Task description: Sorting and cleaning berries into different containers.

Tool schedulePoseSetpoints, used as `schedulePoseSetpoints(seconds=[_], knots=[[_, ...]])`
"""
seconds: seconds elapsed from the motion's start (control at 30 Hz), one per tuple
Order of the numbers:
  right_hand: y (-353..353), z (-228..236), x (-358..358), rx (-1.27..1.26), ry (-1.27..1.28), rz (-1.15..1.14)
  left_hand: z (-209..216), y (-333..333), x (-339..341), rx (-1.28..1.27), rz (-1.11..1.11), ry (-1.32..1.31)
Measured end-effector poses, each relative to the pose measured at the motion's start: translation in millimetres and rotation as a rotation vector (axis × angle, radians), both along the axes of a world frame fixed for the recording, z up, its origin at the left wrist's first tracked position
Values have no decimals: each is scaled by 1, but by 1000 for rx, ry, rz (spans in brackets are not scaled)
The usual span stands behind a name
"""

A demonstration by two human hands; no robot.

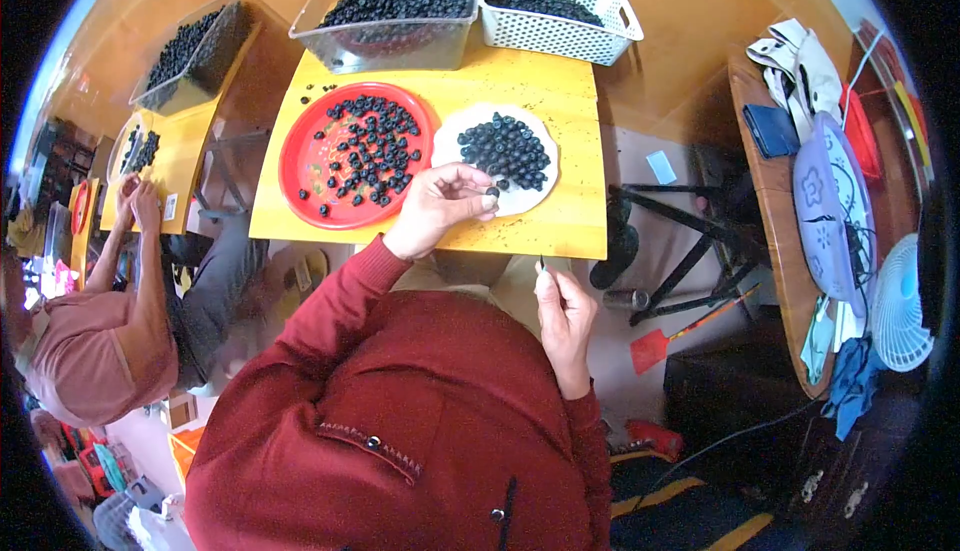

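My left hand (442,209) pinches one small dark, round berry-like piece (492,192) between thumb and fingertips, over the near edge of a white plate (512,208). A heap of similar dark pieces (507,151) lies on that plate. To its left, a red round tray (300,166) carries many more, spread loosely. My right hand (563,313) is closed just off the table's front edge. From its fingertips sticks a thin dark tip (542,263), too small to name; the rest is hidden in the grip.
On the yellow table (575,231), a clear plastic bin (390,51) and a white perforated basket (560,43) of dark pieces stand at the back. A person (110,341) works at another table on the left. At right are a wooden table (765,221), purple basin (825,211) and fan (903,303).
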State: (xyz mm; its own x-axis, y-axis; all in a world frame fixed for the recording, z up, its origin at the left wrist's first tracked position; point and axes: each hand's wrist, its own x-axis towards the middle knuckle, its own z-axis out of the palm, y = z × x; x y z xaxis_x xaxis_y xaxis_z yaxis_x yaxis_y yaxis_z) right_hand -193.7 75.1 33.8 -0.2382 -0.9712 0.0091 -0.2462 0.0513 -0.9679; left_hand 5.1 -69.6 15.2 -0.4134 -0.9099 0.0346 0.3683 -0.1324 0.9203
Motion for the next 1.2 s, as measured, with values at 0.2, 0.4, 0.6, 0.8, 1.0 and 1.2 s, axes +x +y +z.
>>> schedulePoseSetpoints(seconds=[0.2,0.4,0.6,0.8,1.0,1.2], knots=[[-21,17,19,-31,20,53,1,1,16,70,0,212],[-37,32,37,-96,94,128,0,9,27,139,-25,298],[-48,39,46,-91,130,182,-2,15,32,117,-77,355],[-56,39,51,-126,137,190,4,18,38,83,-103,334],[-57,44,55,-188,146,290,8,23,42,41,-107,268],[-52,44,57,-247,193,316,9,28,44,23,-118,238]])
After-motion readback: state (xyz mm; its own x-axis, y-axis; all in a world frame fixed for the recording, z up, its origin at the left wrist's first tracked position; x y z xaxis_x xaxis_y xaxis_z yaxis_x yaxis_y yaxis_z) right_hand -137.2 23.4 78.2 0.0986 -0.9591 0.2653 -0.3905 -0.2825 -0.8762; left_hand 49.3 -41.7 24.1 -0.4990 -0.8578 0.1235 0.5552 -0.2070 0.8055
